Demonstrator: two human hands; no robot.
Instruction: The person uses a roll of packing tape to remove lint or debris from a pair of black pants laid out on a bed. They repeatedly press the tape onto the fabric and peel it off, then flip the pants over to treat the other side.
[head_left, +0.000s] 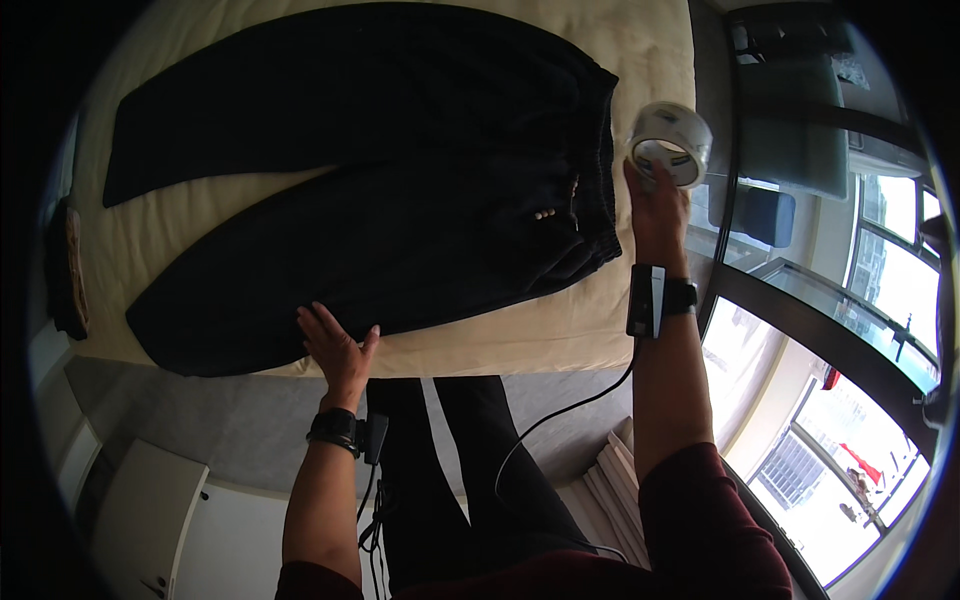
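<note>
Black drawstring trousers (360, 187) lie spread on a bed with a cream sheet, waistband to the right and leg ends to the left. My left hand (335, 352) rests on the lower edge of the nearer leg, fingers apart and holding nothing. A roll of clear adhesive tape (670, 146) is in my right hand (658, 199), gripped at its near rim just beyond the elastic waistband. The fingers at the roll are partly blurred. Wooden-looking beads (544, 214) sit on the drawstring near the waist.
The cream sheet (480, 349) ends at the bed's near edge, in front of my legs. Glass doors with dark frames (817, 352) stand at the right. A cable (555, 412) hangs from the device (646, 301) on my right wrist. A white cabinet (150, 510) is at the lower left.
</note>
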